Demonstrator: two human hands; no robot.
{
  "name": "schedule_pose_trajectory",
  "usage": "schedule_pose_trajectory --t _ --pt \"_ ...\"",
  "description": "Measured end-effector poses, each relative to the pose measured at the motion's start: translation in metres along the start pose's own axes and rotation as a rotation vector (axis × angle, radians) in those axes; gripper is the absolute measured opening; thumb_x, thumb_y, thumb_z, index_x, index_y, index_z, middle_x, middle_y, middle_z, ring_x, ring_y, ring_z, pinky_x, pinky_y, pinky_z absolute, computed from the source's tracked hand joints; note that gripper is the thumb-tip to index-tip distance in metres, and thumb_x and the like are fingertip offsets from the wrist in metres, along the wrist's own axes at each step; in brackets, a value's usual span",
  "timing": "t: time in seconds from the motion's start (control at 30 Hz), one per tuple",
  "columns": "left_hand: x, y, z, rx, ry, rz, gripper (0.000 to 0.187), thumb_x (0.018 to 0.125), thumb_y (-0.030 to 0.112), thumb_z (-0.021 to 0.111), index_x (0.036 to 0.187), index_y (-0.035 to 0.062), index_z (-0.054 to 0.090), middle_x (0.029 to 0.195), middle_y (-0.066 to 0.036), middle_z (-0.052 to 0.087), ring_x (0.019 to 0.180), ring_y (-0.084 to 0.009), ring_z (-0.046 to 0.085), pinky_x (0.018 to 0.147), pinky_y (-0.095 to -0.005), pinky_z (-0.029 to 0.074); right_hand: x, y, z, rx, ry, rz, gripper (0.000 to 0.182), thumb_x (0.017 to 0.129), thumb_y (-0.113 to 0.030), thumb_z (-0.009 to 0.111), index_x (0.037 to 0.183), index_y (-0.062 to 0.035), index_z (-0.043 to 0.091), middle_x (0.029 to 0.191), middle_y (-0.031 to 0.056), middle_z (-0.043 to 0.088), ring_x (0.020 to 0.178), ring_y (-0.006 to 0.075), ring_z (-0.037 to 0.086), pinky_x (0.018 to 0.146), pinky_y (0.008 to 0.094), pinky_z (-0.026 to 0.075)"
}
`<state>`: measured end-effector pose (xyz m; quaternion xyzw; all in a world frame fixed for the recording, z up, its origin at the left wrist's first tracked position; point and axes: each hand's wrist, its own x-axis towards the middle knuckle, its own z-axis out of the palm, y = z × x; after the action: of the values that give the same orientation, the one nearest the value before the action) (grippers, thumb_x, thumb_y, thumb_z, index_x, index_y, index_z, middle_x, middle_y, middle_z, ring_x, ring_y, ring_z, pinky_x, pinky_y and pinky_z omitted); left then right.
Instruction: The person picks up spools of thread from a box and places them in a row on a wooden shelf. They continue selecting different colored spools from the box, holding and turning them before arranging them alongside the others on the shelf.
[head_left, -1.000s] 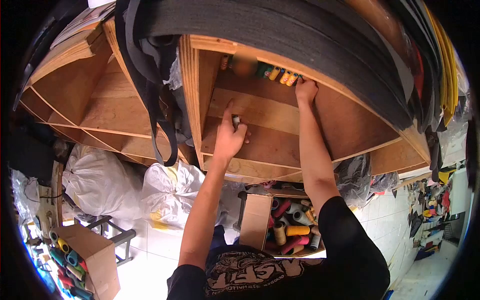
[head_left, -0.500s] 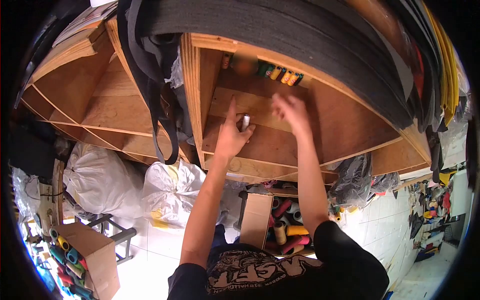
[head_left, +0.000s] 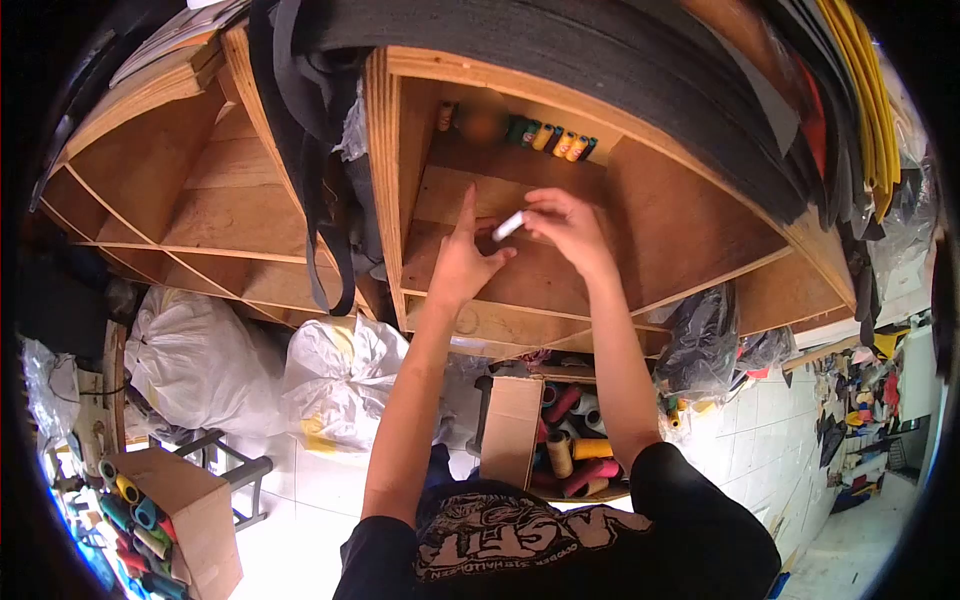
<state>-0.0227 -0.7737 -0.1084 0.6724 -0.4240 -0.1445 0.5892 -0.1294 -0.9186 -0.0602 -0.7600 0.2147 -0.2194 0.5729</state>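
Observation:
A small white spool is between my two hands, tilted, inside the wooden shelf compartment. The fingers of my right hand are closed on its upper end. My left hand is just beside the lower end, index finger stretched out and thumb apart. Whether the left fingers touch the spool is hard to tell. Behind the hands, a row of small thread spools, yellow, green and dark, stands along the back of the compartment.
Dark fabric strips hang over the shelf's top edge. White sacks stand below on the left. A cardboard box of thread cones sits under the shelf, and another box is at lower left.
My right hand has moved left and closed on the white spool. The spool, earlier upright at my left hand, is now tilted and slightly further right.

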Motion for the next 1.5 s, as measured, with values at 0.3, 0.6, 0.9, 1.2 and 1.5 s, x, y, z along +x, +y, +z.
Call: schedule_pose_trajectory --t 0.3,0.6,0.9,1.2,1.5 --pt "0.002 -0.011 0.006 -0.148 0.062 -0.057 0.093 0.077 0.001 0.07 0.148 0.0062 0.009 0.099 -0.012 0.068 0.089 -0.0169 0.066 0.079 -0.0272 0.051 0.04 0.01 -0.084 -0.677 0.542 -0.092 0.02 0.077 -0.005 0.068 0.095 0.0003 0.067 0.086 0.0114 0.068 0.081 0.0145 0.065 0.07 0.0282 0.052" --pt "0.003 -0.013 0.004 -0.16 0.072 -0.089 0.086 0.081 0.001 0.066 0.148 0.0042 0.01 0.097 -0.011 0.068 0.089 -0.0173 0.066 0.075 -0.0275 0.051 0.128 0.02 -0.11 -0.778 0.745 -0.319 0.038 0.09 -0.011 0.048 0.127 -0.0027 0.051 0.127 0.0173 0.056 0.118 0.0263 0.053 0.098 0.0342 0.041" --pt "0.005 -0.015 0.004 -0.264 0.067 -0.126 0.087 0.079 0.002 0.066 0.147 0.0047 0.011 0.096 -0.013 0.068 0.089 -0.0235 0.068 0.077 -0.0325 0.053 0.162 0.025 -0.108 -0.76 0.706 -0.4 0.04 0.091 -0.013 0.046 0.131 -0.0039 0.048 0.133 0.0178 0.051 0.124 0.0279 0.047 0.103 0.0349 0.037" --pt "0.005 -0.02 0.005 -0.228 0.077 -0.06 0.085 0.082 0.0 0.063 0.148 0.0042 0.009 0.094 -0.01 0.067 0.074 -0.0127 0.063 0.061 -0.0244 0.051 0.169 0.033 -0.11 -0.823 0.695 -0.411 0.039 0.089 -0.011 0.05 0.127 -0.0045 0.052 0.131 0.0179 0.052 0.123 0.0286 0.048 0.102 0.0353 0.037" --pt "0.007 -0.019 0.006 -0.238 0.088 -0.123 0.082 0.083 -0.001 0.062 0.147 0.0037 0.012 0.096 -0.012 0.067 0.074 -0.0121 0.063 0.06 -0.0251 0.052 0.146 0.025 -0.111 -0.912 0.723 -0.471 0.039 0.086 -0.009 0.053 0.124 -0.0051 0.055 0.129 0.018 0.053 0.121 0.0294 0.049 0.102 0.0357 0.038"
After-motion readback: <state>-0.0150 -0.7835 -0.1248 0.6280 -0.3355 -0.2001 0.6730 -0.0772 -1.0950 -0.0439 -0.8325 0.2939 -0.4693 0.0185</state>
